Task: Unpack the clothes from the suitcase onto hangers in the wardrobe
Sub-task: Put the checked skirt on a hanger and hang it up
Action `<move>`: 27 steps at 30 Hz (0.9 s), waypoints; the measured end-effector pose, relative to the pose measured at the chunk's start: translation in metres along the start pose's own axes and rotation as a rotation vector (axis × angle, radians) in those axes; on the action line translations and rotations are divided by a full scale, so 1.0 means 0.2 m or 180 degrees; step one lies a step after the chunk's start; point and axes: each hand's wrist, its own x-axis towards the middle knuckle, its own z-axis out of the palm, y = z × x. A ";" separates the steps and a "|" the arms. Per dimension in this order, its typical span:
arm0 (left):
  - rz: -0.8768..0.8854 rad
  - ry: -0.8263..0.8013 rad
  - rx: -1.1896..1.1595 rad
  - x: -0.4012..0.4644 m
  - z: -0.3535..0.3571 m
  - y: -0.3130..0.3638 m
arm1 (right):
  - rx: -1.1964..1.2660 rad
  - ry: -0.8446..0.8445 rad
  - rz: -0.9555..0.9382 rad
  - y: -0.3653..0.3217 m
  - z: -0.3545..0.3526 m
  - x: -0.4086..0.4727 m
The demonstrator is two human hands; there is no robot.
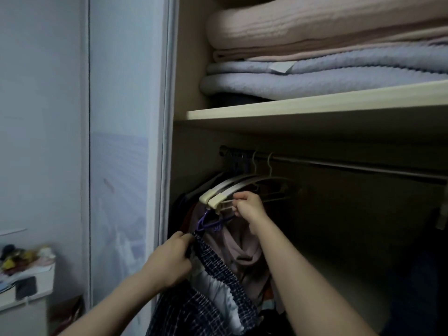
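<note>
I face the open wardrobe. My left hand grips the upper edge of a dark checked garment with a pale lining, which hangs on a purple hanger. My right hand pinches the lower bar of a cream hanger that hangs bare on the rail. A second cream hanger hangs just to its left. A mauve top hangs behind the checked garment. The suitcase is out of view.
Folded pink and blue quilts lie stacked on the shelf above the rail. The sliding door stands at the left. A white side table with clutter is at the lower left. The rail's right part is dark and bare.
</note>
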 end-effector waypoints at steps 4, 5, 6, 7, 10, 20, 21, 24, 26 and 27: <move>-0.0105 -0.0138 -0.0017 0.02 -0.02 -0.01 | -0.1489 0.0041 -0.1344 -0.05 0.05 0.03; -0.0115 -0.0146 -0.0022 0.02 -0.02 -0.01 | -0.1926 -0.0035 -0.1732 -0.06 0.07 0.03; -0.0108 -0.0148 -0.0024 0.02 -0.02 -0.01 | -0.2383 -0.0173 -0.2038 -0.07 0.10 0.04; -0.0102 -0.0156 -0.0033 0.02 -0.02 -0.01 | -0.2829 -0.0355 -0.2234 -0.07 0.13 0.05; -0.0062 -0.0167 -0.0068 0.03 -0.01 -0.02 | -0.3821 -0.0838 -0.2302 -0.09 0.19 0.10; -0.0112 -0.0127 -0.0152 0.03 0.00 -0.04 | -0.4664 -0.1260 -0.1577 -0.03 0.13 0.20; -0.0120 -0.0130 -0.0155 0.03 0.00 -0.04 | -0.4584 -0.1257 -0.1516 -0.02 0.13 0.19; -0.0122 -0.0140 -0.0169 0.03 0.01 -0.05 | -0.4188 -0.1110 -0.1362 0.01 0.12 0.20; -0.0105 -0.0134 -0.0186 0.04 0.01 -0.05 | -0.3595 -0.1010 -0.1023 0.03 0.11 0.20; -0.0100 -0.0132 -0.0204 0.04 0.02 -0.05 | -0.3261 -0.0942 -0.0852 0.04 0.11 0.21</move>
